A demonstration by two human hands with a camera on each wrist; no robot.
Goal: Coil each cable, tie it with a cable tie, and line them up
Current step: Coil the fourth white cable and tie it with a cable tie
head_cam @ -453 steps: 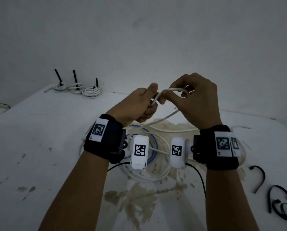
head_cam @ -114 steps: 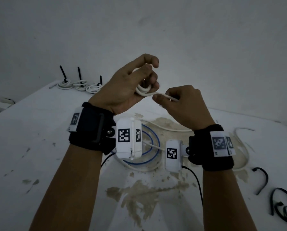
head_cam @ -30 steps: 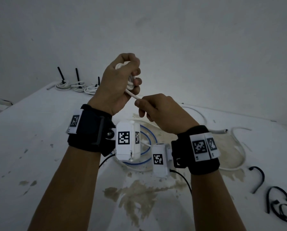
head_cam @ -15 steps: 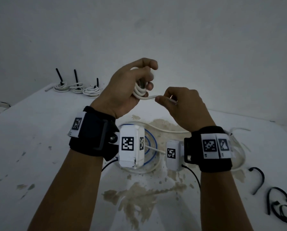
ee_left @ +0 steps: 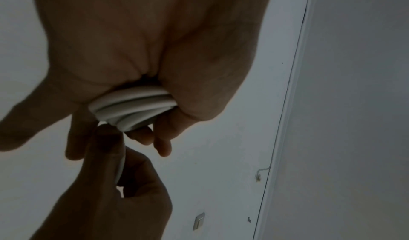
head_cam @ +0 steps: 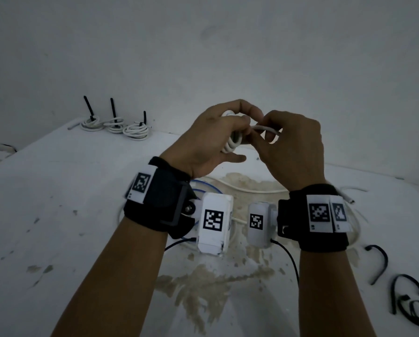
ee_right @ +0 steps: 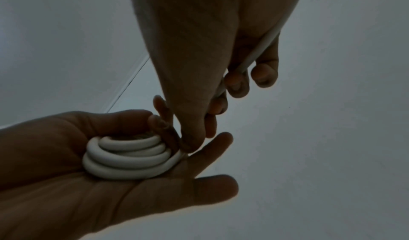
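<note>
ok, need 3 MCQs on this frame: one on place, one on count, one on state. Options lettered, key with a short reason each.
1. Where do the finished coils sit?
A. far left corner of the table
B. near right edge
C. in the left hand

2. How many tied coils stand in that row?
A. one
B. three
C. five

3. What state is the white cable in?
A. lying flat on the table
B. coiled in the left hand, its tail pinched by the right hand
C. already tied

Key:
1 A: head view shows them at the table's far left corner.
2 B: three black tie tails stick up.
3 B: left hand grips the loops, right hand pinches the tail; no tie on it.
</note>
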